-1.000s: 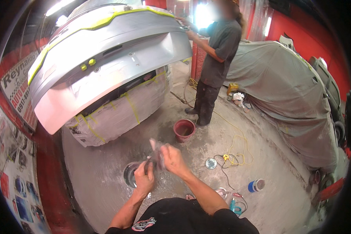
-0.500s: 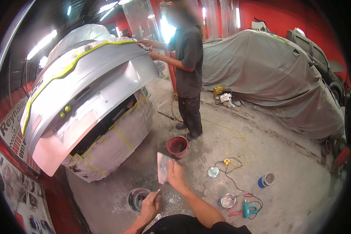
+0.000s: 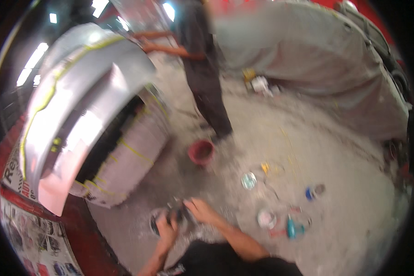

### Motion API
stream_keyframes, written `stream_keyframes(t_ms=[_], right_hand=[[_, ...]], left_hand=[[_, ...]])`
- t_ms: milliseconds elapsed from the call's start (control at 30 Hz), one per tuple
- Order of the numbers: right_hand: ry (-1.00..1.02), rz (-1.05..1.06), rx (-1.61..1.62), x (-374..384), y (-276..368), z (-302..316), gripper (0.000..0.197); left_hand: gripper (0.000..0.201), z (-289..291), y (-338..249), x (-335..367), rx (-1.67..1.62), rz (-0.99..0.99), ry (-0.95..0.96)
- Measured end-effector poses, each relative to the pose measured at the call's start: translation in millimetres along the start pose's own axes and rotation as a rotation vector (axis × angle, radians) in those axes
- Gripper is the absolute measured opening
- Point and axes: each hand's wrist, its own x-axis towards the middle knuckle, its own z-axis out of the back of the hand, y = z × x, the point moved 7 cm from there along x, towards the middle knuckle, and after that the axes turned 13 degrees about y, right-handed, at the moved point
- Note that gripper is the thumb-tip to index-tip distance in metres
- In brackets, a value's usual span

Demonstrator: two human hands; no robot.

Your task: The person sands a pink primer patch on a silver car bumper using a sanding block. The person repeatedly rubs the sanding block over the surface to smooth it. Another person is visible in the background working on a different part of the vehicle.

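Low in front of me, both hands are close together above a grey bucket [image 3: 154, 222] on the wet floor. My left hand [image 3: 167, 226] is closed around a small dark piece [image 3: 174, 214]; blur hides its kind. Close beside it, my right hand [image 3: 199, 210] is closed at the edge of a flat board, which is now smeared and turned so that its pale face is hidden. I cannot tell whether the two pieces touch.
A silver car rear [image 3: 85, 108], edged with yellow tape, stands left. A co-worker [image 3: 207, 83] stands beside it, hands at its edge. Ahead is a red bucket [image 3: 201, 152]. Rightward lie a can [image 3: 266, 219], teal heat gun [image 3: 295, 227], blue can [image 3: 312, 193] and cord; a grey-draped car [image 3: 317, 78] stands beyond.
My right hand has lowered and turned the board, so its pale face no longer shows. My left hand has risen slightly toward it. The whole view has shifted.
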Motion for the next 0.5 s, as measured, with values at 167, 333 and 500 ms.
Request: stream_keyframes(t_ms=[167,333,500], right_hand=[[0.321,0.030,0.013,2,5,-29,0.033],[0.177,0.209,-0.566,52,7,6,0.021],[0.083,0.135,-0.987,127,23,73,0.021]], left_hand=[[0.021,40,30,41,-0.062,0.123,-0.128],[0.019,54,31,76,-0.059,0.073,-0.185],[0.021,22,47,109,-0.106,0.166,-0.019]])
